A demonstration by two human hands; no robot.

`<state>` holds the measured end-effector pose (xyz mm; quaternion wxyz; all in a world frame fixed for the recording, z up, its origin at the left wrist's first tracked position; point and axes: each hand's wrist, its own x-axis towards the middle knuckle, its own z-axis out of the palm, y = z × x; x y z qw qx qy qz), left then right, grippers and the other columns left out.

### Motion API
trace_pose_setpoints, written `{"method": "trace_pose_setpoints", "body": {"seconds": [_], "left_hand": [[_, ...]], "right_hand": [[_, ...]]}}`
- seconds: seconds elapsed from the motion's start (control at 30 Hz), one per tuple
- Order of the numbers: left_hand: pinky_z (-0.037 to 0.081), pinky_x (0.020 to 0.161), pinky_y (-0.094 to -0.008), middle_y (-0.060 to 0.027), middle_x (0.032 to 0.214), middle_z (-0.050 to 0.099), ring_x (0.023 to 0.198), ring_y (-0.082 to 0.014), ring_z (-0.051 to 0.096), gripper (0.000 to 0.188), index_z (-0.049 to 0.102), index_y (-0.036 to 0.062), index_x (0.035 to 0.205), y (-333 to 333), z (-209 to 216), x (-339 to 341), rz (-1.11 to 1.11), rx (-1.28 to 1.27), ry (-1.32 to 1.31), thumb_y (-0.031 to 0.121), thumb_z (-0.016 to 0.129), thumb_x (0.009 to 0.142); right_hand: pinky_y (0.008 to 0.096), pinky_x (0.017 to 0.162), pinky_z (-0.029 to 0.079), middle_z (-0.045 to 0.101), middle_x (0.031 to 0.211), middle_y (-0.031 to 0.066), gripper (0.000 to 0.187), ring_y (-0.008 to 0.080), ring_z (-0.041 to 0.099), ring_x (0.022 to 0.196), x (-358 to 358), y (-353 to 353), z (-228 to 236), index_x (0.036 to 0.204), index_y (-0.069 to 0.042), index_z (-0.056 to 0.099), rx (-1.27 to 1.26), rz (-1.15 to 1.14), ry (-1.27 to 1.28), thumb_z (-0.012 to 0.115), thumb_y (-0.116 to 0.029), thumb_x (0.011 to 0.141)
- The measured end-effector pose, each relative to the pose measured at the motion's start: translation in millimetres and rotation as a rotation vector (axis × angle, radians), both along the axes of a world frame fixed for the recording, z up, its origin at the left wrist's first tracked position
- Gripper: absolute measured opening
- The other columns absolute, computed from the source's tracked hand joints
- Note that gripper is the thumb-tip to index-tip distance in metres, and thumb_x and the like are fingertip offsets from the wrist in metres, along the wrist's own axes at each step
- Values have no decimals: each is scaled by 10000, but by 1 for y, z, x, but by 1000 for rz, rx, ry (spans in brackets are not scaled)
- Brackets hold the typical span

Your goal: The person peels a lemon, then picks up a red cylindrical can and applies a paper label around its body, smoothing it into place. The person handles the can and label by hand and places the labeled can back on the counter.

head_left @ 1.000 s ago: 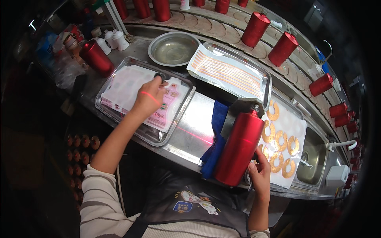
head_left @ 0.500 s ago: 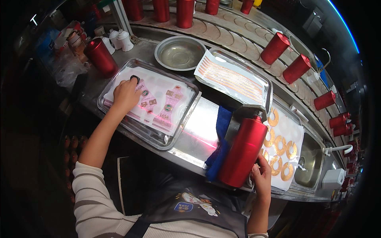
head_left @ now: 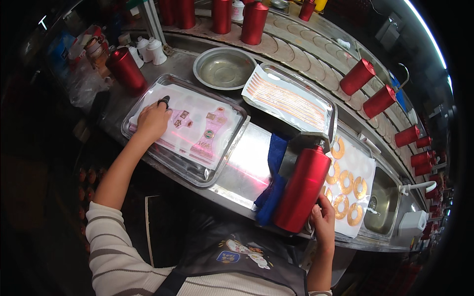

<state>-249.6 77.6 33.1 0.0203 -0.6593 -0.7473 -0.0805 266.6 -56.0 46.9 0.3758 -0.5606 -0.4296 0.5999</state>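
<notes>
The red bottle [head_left: 303,190] leans with its neck toward one o'clock, just in front of a metal holder [head_left: 312,134]. The right hand [head_left: 323,219] is at the bottle's five o'clock, its fingers bent against the lower side; I cannot tell whether they grip. A blue cloth [head_left: 270,190] lies just beside the bottle at nine o'clock.

Out at ten o'clock is a tray [head_left: 200,181] of pink labels [head_left: 213,130] on pale paper. The left hand [head_left: 152,123] is over the tray's nine o'clock half, knuckles up, next to a partly covered label [head_left: 181,119]. There is a dark piece [head_left: 164,101] at its fingertips; whether they pinch it or wear it, I cannot tell.

At twelve o'clock from the bottle, a second tray [head_left: 332,113] bears a white sheet with copper-coloured stripes [head_left: 286,96]. A bowl [head_left: 224,69] stands at eleven. Gold rings [head_left: 346,181] on white paper spread at two to three o'clock, with the sink [head_left: 382,209] beyond at three. All this is on or set into the metal table [head_left: 241,170].

Far off at ten o'clock, another red bottle [head_left: 126,71] leans near white nozzles [head_left: 150,51]
</notes>
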Motion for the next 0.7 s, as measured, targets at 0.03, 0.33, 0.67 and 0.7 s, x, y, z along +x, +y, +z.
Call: {"method": "trace_pose_setpoints", "body": {"seconds": [0.03,0.33,0.67,0.7], "left_hand": [[455,933,-479,-226,1047,655,1041,-423,597,323,589,-21,1034,2,-2,-1,-20,34,56,282,606,921],[417,995,-449,-219,1168,543,1136,-405,509,743,527,-27,1225,56,-59,-34,-273,210,-213,148,854,580],[407,1045,-412,-197,1256,539,1192,-336,519,722,504,-22,1313,113,-68,-36,-423,-11,-520,36,755,638],[424,1025,-407,-184,1223,558,1162,-327,538,711,524,-12,1293,102,-49,-27,-409,-106,-509,25,756,622]], "right_hand": [[183,641,447,595,1215,49,586,51,596,803,1,-1,-2,1429,9,456,-1,20,2,666,-237,940],[238,694,486,630,1156,80,608,74,578,809,5,3,-7,1460,-48,451,188,106,-174,674,-285,947],[287,721,458,656,1207,128,688,153,568,851,10,-7,-39,1442,-39,468,327,38,-153,641,-459,926],[288,722,459,655,1210,129,690,153,570,850,9,-5,-40,1441,-37,468,341,47,-159,640,-461,925]]}}
